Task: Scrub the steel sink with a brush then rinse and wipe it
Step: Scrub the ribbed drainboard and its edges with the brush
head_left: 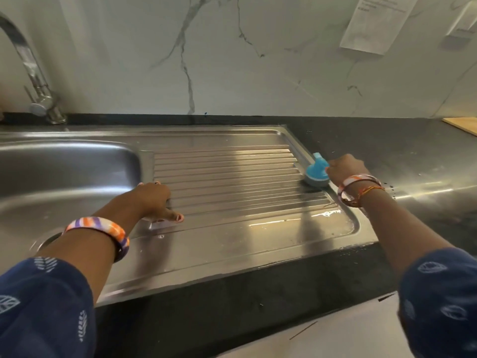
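Note:
The steel sink fills the counter, its basin (64, 171) at the left and its ribbed drainboard (227, 177) in the middle. A blue brush (317, 173) with a grey bristle base stands on the drainboard's right edge. My right hand (346, 170) grips the brush from the right side. My left hand (154, 202) rests flat on the drainboard's left end, beside the basin, with fingers spread and holding nothing. A small wet patch (322, 215) shines at the drainboard's front right corner.
A chrome tap (33, 81) rises at the far left behind the basin. A black stone counter (361, 140) surrounds the sink, below a white marble wall. A wooden board (462, 126) lies at the far right. A paper sheet (371, 21) hangs on the wall.

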`<state>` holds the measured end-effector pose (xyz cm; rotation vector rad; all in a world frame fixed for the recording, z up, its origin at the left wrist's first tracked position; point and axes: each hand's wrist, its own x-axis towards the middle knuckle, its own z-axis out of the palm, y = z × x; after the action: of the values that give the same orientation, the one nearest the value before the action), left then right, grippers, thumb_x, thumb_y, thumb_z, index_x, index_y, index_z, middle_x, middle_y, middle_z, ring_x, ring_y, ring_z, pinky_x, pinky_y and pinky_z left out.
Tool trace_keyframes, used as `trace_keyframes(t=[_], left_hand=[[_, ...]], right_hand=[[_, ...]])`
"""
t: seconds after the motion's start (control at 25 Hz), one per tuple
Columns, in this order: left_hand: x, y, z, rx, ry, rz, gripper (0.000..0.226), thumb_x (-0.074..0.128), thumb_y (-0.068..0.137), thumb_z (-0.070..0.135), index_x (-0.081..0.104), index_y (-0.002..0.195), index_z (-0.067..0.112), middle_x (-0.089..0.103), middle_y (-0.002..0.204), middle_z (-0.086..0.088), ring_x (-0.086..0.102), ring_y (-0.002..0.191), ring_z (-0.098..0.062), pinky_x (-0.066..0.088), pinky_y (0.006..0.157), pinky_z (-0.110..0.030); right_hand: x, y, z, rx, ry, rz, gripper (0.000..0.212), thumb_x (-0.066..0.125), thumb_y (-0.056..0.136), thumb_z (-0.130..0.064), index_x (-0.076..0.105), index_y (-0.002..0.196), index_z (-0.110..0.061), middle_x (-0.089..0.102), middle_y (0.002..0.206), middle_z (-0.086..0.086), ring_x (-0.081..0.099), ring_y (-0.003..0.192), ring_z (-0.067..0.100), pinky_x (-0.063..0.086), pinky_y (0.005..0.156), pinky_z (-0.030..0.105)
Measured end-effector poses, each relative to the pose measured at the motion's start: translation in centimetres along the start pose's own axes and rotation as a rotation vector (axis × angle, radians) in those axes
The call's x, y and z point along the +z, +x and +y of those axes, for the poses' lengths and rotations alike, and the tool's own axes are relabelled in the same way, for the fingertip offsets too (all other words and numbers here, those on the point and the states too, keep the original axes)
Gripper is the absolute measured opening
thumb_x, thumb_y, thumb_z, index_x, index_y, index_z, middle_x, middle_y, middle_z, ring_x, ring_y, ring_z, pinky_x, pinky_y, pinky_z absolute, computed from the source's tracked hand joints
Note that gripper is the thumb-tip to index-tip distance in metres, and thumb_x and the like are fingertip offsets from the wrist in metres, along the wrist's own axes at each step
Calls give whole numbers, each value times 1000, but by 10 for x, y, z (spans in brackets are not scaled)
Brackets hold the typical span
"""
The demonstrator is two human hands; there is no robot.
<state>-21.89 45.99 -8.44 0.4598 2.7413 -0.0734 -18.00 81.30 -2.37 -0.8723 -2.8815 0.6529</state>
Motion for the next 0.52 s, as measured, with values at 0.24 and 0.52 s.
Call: trace_keyframes(t=[0.24, 0.52], left_hand=[[-21, 0, 16, -34, 112, -102, 62, 57, 84, 56, 57, 116, 3, 60, 121, -9, 56, 111, -24, 42, 90, -28], [-28, -4, 45, 10, 254, -139, 48, 59, 89, 41, 59, 122, 7, 62, 125, -6, 59, 109, -17, 44, 84, -18]], right_hand=[[3, -19, 1, -152, -32, -109, 32, 49, 94, -20, 61, 120, -5, 65, 90, 14, 58, 72, 26, 41, 61, 22], [-35, -108, 73, -136, -494, 69, 31, 42, 95, -26, 56, 122, -25, 65, 107, 7, 64, 95, 26, 52, 81, 34]])
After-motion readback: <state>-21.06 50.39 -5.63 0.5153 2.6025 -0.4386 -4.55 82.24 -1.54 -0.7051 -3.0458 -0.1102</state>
